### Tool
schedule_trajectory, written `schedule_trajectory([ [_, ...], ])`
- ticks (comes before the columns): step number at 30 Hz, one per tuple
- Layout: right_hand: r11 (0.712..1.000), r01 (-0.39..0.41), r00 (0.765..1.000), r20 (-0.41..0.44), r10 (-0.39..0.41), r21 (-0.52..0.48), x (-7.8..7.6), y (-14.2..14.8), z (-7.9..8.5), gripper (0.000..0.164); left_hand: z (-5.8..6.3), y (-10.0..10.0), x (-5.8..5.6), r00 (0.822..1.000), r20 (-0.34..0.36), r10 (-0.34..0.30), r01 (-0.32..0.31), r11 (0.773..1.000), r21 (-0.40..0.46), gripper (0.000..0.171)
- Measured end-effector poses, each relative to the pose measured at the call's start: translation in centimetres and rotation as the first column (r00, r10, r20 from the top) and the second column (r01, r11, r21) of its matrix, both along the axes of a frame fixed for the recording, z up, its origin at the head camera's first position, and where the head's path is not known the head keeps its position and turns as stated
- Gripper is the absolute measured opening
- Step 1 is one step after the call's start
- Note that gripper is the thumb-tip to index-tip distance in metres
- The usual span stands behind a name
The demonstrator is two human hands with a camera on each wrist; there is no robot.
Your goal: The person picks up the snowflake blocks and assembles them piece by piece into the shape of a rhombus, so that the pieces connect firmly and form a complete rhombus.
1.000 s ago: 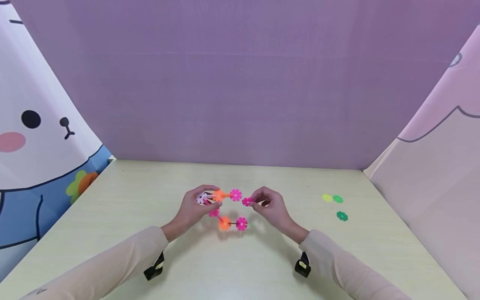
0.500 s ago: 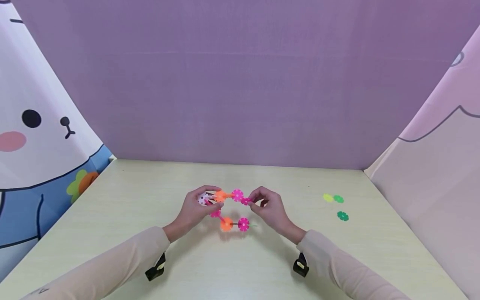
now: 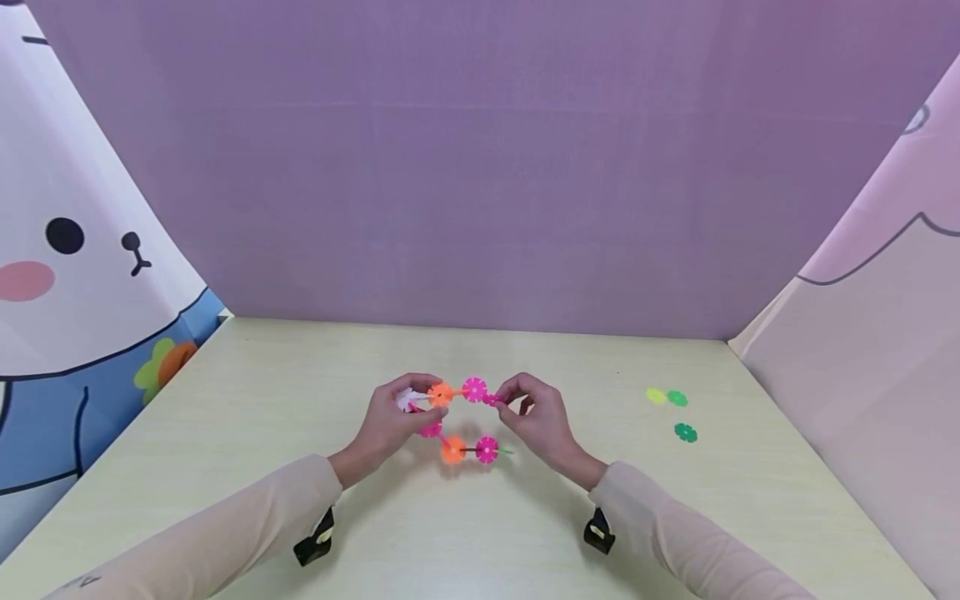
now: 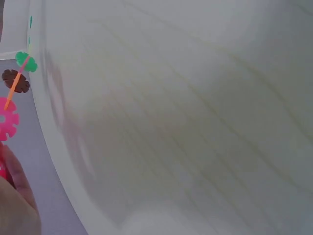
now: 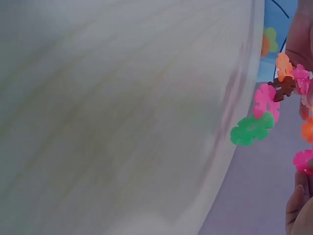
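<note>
A chain of snowflake discs is held up over the table between both hands. My left hand (image 3: 384, 425) grips it around a white disc (image 3: 408, 400), partly covered by the fingers. From there the upper strand runs right through an orange disc (image 3: 441, 394) to a pink disc (image 3: 474, 389). At that disc's right edge, my right hand (image 3: 542, 417) pinches a small pink disc (image 3: 490, 400) between thumb and fingertips. The lower strand hangs with another orange disc (image 3: 453, 451) and pink disc (image 3: 487, 450). A brown disc (image 5: 283, 89) and a green end disc (image 5: 252, 129) show in the right wrist view.
On the pale wooden table (image 3: 300, 358), a yellow disc (image 3: 656, 396), a light green disc (image 3: 677, 398) and a darker green disc (image 3: 686, 432) lie at the right. A purple backdrop (image 3: 480, 208) rises behind, with printed cloth panels at both sides.
My right hand has moved slightly left, bringing its pink disc up against the upper strand's pink disc. The white disc in my left hand has turned, and the green end disc now shows edge-on.
</note>
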State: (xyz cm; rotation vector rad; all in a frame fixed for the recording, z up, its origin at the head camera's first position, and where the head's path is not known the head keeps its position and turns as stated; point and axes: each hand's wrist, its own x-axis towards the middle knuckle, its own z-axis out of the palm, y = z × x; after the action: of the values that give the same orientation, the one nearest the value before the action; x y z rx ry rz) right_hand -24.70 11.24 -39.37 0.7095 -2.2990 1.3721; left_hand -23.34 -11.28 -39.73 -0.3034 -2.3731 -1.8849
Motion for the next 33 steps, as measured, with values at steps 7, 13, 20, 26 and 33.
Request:
schedule_trajectory([
  [7, 1.0, -0.027, 0.998, -0.051, 0.027, 0.012, 0.0, 0.1, -0.2, 0.014, 0.0, 0.1, -0.2, 1.0, 0.009, 0.026, -0.026, 0.999, -0.029, 0.036],
  [13, 0.999, -0.036, 0.998, -0.056, 0.037, 0.027, 0.1, 0.1, 0.0, 0.014, 0.5, 0.1, -0.2, 0.999, 0.035, 0.012, -0.011, 0.999, -0.043, 0.038],
  [20, 0.998, -0.053, 0.996, -0.072, 0.055, 0.028, -0.1, 0.1, 0.0, 0.012, 2.4, 0.5, 1.2, 0.999, 0.04, 0.001, 0.003, 0.994, -0.107, 0.033],
  [26, 0.997, -0.069, 0.996, -0.06, 0.07, 0.026, -0.4, 0.2, 0.1, 0.012, 0.9, 0.3, 0.2, 0.998, 0.049, -0.048, 0.054, 0.99, -0.127, 0.035],
  [33, 0.997, -0.077, 0.995, -0.069, 0.079, 0.029, -0.6, 0.4, 0.1, 0.013, 0.5, 0.1, -0.6, 0.988, -0.005, -0.152, 0.149, 0.973, -0.174, 0.036],
])
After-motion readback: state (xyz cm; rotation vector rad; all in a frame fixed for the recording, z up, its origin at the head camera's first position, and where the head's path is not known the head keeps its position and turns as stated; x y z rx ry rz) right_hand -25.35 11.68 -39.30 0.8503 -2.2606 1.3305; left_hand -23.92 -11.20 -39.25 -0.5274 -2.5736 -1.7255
